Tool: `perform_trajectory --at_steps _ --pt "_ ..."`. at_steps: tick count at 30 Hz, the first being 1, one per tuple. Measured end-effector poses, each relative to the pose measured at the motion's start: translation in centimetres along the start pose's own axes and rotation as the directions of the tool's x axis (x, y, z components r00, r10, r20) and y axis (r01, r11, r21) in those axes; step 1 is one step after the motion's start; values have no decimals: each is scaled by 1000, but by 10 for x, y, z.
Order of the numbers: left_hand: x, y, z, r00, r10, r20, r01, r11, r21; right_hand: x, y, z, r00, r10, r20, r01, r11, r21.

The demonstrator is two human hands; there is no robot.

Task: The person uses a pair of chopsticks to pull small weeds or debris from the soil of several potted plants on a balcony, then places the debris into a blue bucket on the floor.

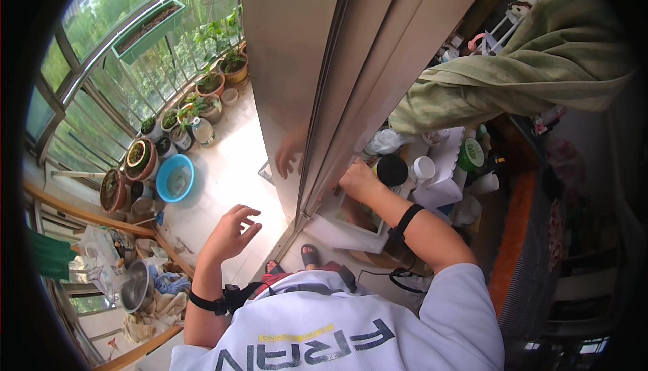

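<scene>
reaching up to the tall metal door frame (pixel 368 94), the right hand (pixel 359 180) is much nearer to it than the left hand (pixel 233 232). the frame lies at about 10 o'clock from the right hand, right by it, and between 1 and 2 o'clock from the left hand, well apart. its long side runs from 7 o'clock to 1 o'clock. the right hand has bent fingers at the frame's edge, but i cannot tell if it grips or only touches. the left hand is loose in the air, fingers a bit curled, with nothing in it.

now to count. one frame, two hands and two sandals (pixel 310 256) show. one black round lid (pixel 391 170) and one white jar (pixel 423 168) are near the right hand, at about 3 o'clock. one green curtain (pixel 513 81) hangs at 2 o'clock from it. from the left hand, one blue basin (pixel 175 178) sits between 10 and 11 o'clock, one clear bottle (pixel 202 133) between 11 and 12, and one steel bowl (pixel 137 286) at 8.
</scene>
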State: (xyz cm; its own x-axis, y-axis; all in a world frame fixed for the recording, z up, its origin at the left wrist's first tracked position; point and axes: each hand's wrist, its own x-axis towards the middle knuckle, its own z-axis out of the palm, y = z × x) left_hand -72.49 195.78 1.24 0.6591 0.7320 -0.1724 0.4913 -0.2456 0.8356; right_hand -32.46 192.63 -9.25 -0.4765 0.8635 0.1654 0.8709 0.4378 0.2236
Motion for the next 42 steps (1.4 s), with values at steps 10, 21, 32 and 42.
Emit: perform_trajectory --at_steps 10,21,32,42 --pt "0 0 1 1000 -5 -5 5 1000 -4 -2 0 -3 977 -159 -142 165 986 35" --pt "1 1 1 1000 -12 5 11 1000 9 5 -8 2 956 -284 -73 284 959 -13" --pt "4 -1 0 1000 -1 20 0 1000 24 6 -11 -8 939 -341 -53 340 940 -18" --pt "4 -4 0 1000 11 -5 -11 1000 14 -2 -24 -102 936 -234 -263 273 954 125"
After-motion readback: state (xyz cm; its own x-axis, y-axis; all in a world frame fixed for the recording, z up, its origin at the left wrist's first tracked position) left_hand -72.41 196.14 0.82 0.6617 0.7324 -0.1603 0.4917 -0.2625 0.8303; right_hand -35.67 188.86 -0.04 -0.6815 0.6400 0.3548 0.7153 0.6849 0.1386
